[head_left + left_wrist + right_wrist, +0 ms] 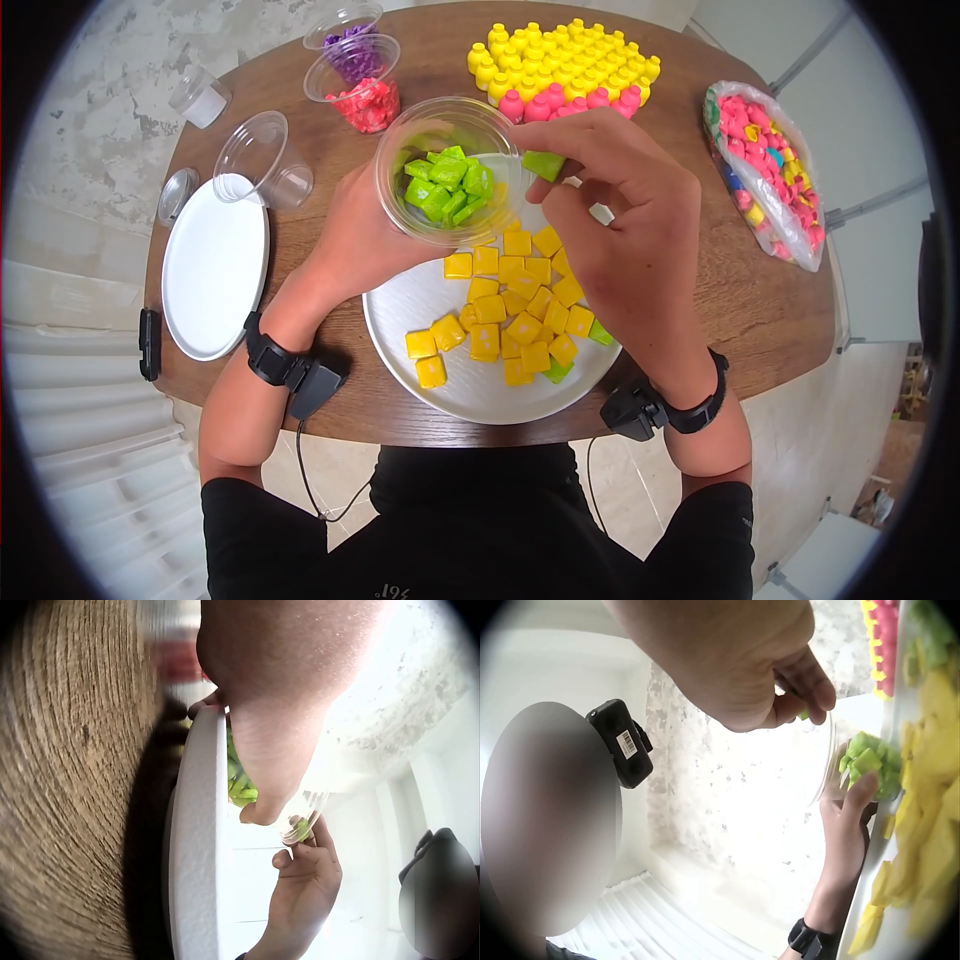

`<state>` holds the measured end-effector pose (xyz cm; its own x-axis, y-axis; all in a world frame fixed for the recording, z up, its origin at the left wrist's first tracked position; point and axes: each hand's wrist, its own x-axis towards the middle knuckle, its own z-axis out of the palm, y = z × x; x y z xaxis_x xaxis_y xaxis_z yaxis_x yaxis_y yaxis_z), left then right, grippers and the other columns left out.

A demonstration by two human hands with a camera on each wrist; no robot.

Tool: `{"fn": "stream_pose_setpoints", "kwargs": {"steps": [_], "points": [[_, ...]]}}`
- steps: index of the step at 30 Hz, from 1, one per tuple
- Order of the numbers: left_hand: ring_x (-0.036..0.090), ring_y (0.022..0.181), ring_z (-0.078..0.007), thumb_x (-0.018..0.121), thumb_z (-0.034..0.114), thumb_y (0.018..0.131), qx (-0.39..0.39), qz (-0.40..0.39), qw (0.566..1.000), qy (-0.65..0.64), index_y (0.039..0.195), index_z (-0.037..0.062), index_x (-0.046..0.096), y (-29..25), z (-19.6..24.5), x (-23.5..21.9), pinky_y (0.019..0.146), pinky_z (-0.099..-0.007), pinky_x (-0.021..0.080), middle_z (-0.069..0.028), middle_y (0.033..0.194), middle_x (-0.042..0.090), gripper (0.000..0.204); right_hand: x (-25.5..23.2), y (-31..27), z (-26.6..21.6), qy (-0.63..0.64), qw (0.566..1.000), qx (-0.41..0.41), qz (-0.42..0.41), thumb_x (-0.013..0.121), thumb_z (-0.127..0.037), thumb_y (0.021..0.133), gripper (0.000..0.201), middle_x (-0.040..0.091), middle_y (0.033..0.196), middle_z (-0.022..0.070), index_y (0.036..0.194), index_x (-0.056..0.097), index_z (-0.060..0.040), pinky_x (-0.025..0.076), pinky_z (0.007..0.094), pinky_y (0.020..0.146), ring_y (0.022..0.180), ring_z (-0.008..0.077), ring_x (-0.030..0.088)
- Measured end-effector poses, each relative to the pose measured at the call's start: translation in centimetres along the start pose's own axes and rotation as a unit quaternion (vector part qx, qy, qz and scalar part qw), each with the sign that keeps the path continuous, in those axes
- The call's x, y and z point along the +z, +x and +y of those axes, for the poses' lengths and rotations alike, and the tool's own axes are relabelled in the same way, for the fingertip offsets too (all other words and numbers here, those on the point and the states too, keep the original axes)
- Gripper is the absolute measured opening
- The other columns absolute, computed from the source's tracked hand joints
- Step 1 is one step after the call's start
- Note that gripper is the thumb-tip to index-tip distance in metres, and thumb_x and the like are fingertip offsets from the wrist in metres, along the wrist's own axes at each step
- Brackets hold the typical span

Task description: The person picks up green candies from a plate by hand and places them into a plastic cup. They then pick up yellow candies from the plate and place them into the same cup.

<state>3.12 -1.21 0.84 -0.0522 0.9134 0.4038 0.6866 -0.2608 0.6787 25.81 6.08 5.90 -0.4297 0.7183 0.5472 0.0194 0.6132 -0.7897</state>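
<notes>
My left hand [365, 235] grips a clear plastic cup [500, 215] tilted over the round white plate [400, 370]. Green square pieces [450, 175] lie inside the cup. At the cup's right rim, my right hand [640, 220] pinches one green piece [543, 165] between thumb and fingers. Yellow square pieces [490, 308] are spread over the plate, with a few green ones [558, 371] at its lower right. In the right wrist view, the left hand [847, 832] holds the cup from below, its thumb beside the green pieces [870, 761].
Cups of red pieces [368, 105] and purple pieces [352, 58] stand at the back left. An empty clear cup [255, 160] and an oval white plate [215, 270] are left. Yellow bottle shapes [560, 60] stand at the back; a bag of coloured parts [770, 170] lies right.
</notes>
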Motion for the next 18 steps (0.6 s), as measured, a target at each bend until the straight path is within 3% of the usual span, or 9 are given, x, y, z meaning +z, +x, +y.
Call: {"fn": "stream_pose_setpoints", "kwargs": {"steps": [2,6,8,18], "points": [[0.073,0.122,-0.0299,0.100,0.020,0.066,-0.007,-0.011,1.000,-0.008,0.147,0.0061,0.056,0.0,0.0,0.0,0.104,-0.0409,0.058,-0.0152,0.133,0.073,0.093,-0.4,-0.1,-0.5,-0.047,0.997,0.009,-0.053,0.057,0.012,0.087,0.036,0.073,0.110,0.0085,0.114,0.079,0.0016,0.057,0.0237,0.072,0.083,0.0148,0.073],[0.073,0.122,-0.0298,0.100,0.021,0.067,-0.015,-0.011,1.000,-0.014,0.146,0.0061,0.057,0.1,0.3,0.0,0.104,-0.0409,0.058,-0.0153,0.133,0.073,0.092,0.2,-0.2,0.1,-0.027,0.998,-0.003,-0.059,0.061,0.009,0.088,0.034,0.075,0.105,0.0076,0.115,0.079,0.0003,0.055,0.0234,0.069,0.082,0.0134,0.072],[0.073,0.121,-0.0297,0.100,0.021,0.067,-0.016,-0.008,1.000,-0.009,0.147,0.0065,0.056,0.1,0.4,-0.1,0.104,-0.0406,0.058,-0.0152,0.133,0.073,0.092,0.6,-0.2,0.4,-0.033,0.996,-0.070,-0.046,0.068,0.007,0.085,0.025,0.069,0.085,0.0124,0.108,0.077,0.0011,0.053,0.0377,0.061,0.068,0.0251,0.069],[0.074,0.116,-0.0327,0.100,0.022,0.068,0.006,0.001,1.000,0.007,0.143,0.0095,0.057,0.2,0.4,0.0,0.100,-0.0406,0.058,-0.0136,0.126,0.073,0.087,0.9,-0.5,-0.1,-0.021,0.996,-0.005,-0.082,0.069,-0.004,0.092,0.019,0.066,0.081,0.0140,0.108,0.077,0.0021,0.050,0.0428,0.062,0.067,0.0302,0.067]]}}
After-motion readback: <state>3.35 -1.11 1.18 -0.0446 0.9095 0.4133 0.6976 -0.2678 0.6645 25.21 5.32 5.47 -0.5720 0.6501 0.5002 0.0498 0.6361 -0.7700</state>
